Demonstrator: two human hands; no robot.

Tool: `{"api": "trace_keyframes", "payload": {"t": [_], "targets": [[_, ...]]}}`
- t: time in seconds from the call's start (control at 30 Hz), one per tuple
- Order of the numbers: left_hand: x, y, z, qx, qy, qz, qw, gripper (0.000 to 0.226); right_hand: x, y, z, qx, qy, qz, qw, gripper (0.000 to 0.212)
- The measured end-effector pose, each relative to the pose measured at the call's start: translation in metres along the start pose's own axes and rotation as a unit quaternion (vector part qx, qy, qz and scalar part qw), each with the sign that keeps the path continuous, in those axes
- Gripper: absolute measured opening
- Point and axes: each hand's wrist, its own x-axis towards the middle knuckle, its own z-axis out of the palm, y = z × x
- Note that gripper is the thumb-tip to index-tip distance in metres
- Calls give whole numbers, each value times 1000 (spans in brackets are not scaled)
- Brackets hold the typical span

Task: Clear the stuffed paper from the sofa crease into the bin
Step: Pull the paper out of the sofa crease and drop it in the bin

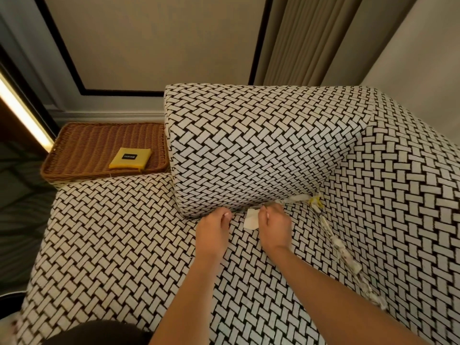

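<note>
- The right hand (273,227) lies knuckles-up on the sofa seat (112,245), just in front of the crease under the back cushion (249,145).
- Its fingers (270,210) are curled and drawn together, pinching a white paper scrap (251,219).
- The scrap sticks out to the left of those fingers and lies flat on the seat between the two hands. Its top edge sits at the crease.
- The left hand (214,227) is beside it, also knuckles-up. Its fingers are close together and bent down, with the tips touching the crease at the cushion's lower edge.
- I cannot tell whether the left fingers hold anything; they are apart from the scrap.
- More stuffed paper (298,199) is wedged in the same crease just right of the right hand's fingers, not touched by them. It ends in a yellow-marked bit (315,201) at the corner.
- From that corner a line of crumpled printed paper (343,247) runs down the side crease between the seat and the sofa arm (398,195), well clear of both hands.
- A wicker basket (74,175) sits at the far left end of the seat, beside the back cushion. A yellow packet (130,158) lies flat inside it.
</note>
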Motion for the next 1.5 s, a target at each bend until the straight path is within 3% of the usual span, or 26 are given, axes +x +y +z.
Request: {"api": "trace_keyframes", "payload": {"t": [0.2,0.3,0.4,0.5,0.57,0.67,0.73,0.9,1.1,1.3,1.43,1.5], "targets": [[-26,12,-28,-178,-61,-158,969,21,-4,-2,-7,-17,-30,-15,999,35],[-43,15,-44,-198,-101,-192,956,23,-14,-5,-9,-32,-63,-11,997,36],[-59,20,-69,-130,-133,-157,970,27,-39,-14,-13,-57,-101,-33,993,35],[-74,28,-104,-117,-87,-136,980,26,-65,-35,-14,-20,-111,-53,992,32],[-84,28,-134,-128,-70,-129,981,26,-81,-61,-13,50,-149,-39,987,30],[-98,15,-184,-157,-59,-114,979,26,-106,-118,-18,220,-232,-19,947,36],[-109,-2,-219,-137,-33,-116,983,25,-117,-158,-20,245,-267,-55,931,39],[-145,-57,-285,-118,60,-146,980,14,-138,-258,-3,212,-364,-156,894,42],[-187,-142,-320,-108,135,-254,951,14,-180,-339,36,99,-503,-216,831,37],[-216,-222,-318,-123,163,-364,909,28,-220,-361,99,2,-539,-219,813,37],[-217,-258,-316,-122,180,-410,886,14,-230,-376,130,-38,-548,-223,805,35],[-215,-267,-315,-128,185,-417,881,17,-233,-377,144,-42,-558,-217,800,36]]}}
